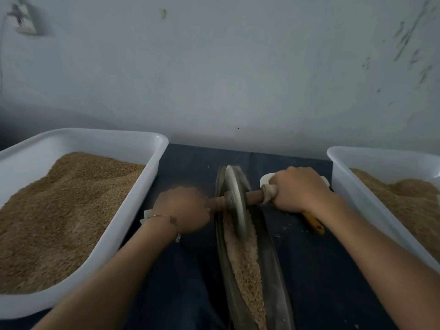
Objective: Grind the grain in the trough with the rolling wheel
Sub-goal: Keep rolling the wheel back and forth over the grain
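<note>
Left hand (182,209) and right hand (298,189) each grip an end of the axle handle (254,195), holding the rolling wheel (235,198) upright in the trough (273,258) toward its far end. Grinding looks mid-stroke; next, roll back over the grain (245,263) nearer the body. White tubs (152,167) flank the trough closely, and a yellow-handled tool (314,222) lies on the tabletop (190,270).

We note two bare forearms, no sleeves showing. Left hand (182,209) blurred; a thin bracelet (166,219) circles its wrist, a small charm dangling below. Right hand (298,189) bare, without rings or bands.
</note>
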